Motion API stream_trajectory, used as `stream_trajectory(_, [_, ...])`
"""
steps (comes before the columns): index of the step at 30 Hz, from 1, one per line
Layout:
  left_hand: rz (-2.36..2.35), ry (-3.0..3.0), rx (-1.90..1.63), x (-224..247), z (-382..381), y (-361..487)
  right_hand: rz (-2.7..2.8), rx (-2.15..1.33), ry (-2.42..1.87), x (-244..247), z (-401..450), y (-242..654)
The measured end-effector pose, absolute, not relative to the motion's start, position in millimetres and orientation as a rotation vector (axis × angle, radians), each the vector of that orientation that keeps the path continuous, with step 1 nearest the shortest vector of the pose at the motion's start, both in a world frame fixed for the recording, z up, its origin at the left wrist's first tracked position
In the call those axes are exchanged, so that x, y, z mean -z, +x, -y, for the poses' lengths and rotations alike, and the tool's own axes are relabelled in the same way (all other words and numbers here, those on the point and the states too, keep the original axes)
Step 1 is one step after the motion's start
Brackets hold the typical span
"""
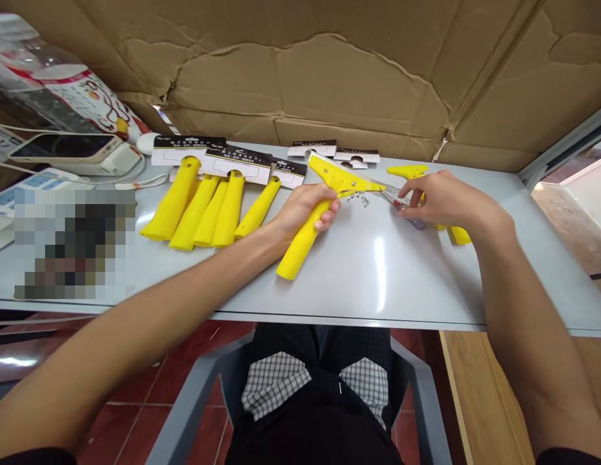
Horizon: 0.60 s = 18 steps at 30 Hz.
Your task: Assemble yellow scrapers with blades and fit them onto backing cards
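Observation:
My left hand (313,203) is closed around the neck of a yellow T-shaped scraper (305,240), its handle slanting down toward the table's front edge. Metal screws show in the scraper's broad yellow head, which points right. Beside the head lies a small heap of shiny metal screws or nuts (362,199). My right hand (433,199) is bent over a thin metal tool with a red part and a purplish, see-through end (415,223), perhaps a screwdriver. Its fingers are drawn together there; what they grip is hard to make out. Another yellow scraper (459,235) lies partly hidden behind that hand.
Several yellow handles (208,210) with black-and-white header cards (240,165) lie at the left. More cards (313,148) rest by the cardboard wall (349,77). A phone (68,148), cables and a plastic bottle (87,97) stand at the far left, near a blurred-out patch.

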<state>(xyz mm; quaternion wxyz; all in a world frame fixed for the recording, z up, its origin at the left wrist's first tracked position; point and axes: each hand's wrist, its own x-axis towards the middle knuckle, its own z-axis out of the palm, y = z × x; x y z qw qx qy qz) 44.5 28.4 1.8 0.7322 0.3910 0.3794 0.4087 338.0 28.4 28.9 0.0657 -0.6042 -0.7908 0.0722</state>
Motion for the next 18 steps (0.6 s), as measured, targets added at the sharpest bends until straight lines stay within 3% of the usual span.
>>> stream_trajectory(7, [-0.828, 0.879, -0.956, -8.0, -17.7, 48.3, 2.422, -0.287, -1.939, -32.5, -26.5, 327.4])
stream_trajectory(13, [-0.848, 0.907, -0.929, -5.1, -22.2, 47.0, 2.305, -0.155, -1.624, -52.7, -14.3, 324.3])
stream_trajectory(18, [-0.895, 0.911, -0.916, -2.6, -24.2, 46.7, 2.369, -0.273, -1.434, -58.9, -5.0, 313.1])
